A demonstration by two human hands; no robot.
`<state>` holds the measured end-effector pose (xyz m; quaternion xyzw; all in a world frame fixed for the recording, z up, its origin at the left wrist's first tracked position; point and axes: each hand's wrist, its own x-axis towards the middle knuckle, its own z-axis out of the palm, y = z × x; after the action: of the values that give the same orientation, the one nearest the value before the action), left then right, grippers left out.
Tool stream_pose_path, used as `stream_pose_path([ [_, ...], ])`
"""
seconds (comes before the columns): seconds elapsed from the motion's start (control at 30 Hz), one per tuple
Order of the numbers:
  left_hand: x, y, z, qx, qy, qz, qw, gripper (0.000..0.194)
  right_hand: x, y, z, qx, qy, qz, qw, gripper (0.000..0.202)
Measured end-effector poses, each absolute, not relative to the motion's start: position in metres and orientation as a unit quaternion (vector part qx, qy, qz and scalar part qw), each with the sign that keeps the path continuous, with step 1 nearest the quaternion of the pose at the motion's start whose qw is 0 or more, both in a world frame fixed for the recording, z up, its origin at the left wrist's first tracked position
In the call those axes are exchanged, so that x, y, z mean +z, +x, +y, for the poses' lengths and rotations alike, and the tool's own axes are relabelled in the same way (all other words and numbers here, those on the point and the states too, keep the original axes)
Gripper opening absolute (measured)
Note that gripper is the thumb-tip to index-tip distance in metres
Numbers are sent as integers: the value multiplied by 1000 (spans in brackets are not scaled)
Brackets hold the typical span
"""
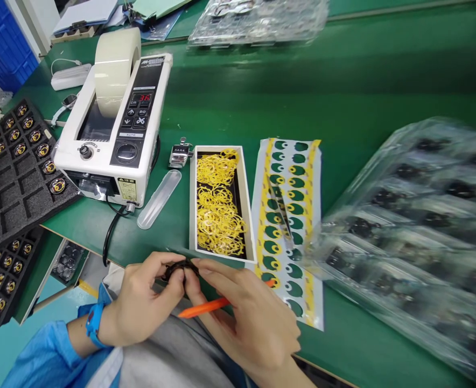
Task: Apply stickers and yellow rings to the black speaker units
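Observation:
At the table's front edge, my left hand (145, 302) pinches a small dark round part (177, 267) between thumb and fingers. From the other side my right hand (246, 312) grips the same part with its fingertips. An orange pointed stick (205, 307) also rests in my right hand, its tip sticking out to the left below the part. What kind of part it is cannot be made out, as fingers cover most of it. Just beyond my hands stands a white box (193, 215) of tangled yellow rings (219, 215).
Right of the box lies a die-cut sheet (316, 302) with tweezers (280, 210) on it. Clear blister trays (383, 253) of dark parts fill the right. On the left are a tape dispenser (141, 156), a tally counter (179, 154), a clear plastic strip (159, 199) and black foam trays (15, 188).

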<state>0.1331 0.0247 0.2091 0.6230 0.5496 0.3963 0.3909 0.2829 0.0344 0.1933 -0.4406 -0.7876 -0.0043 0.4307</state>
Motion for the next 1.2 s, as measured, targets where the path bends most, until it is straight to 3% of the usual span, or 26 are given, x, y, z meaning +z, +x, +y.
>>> stream_pose_path([
  [0.47, 201, 135, 29, 439, 514, 573, 463, 8, 186, 276, 27, 8, -432, -772, 467, 5],
  [0.8, 204, 133, 23, 428, 444, 540, 573, 16, 189, 281, 27, 1, -409, -780, 473, 11],
  [1.0, 205, 128, 13, 410, 525, 525, 530, 32, 191, 286, 29, -5, -385, -798, 463, 7],
  [1.2, 214, 132, 18, 418, 585, 523, 458, 26, 197, 298, 35, -21, -336, -844, 417, 6],
])
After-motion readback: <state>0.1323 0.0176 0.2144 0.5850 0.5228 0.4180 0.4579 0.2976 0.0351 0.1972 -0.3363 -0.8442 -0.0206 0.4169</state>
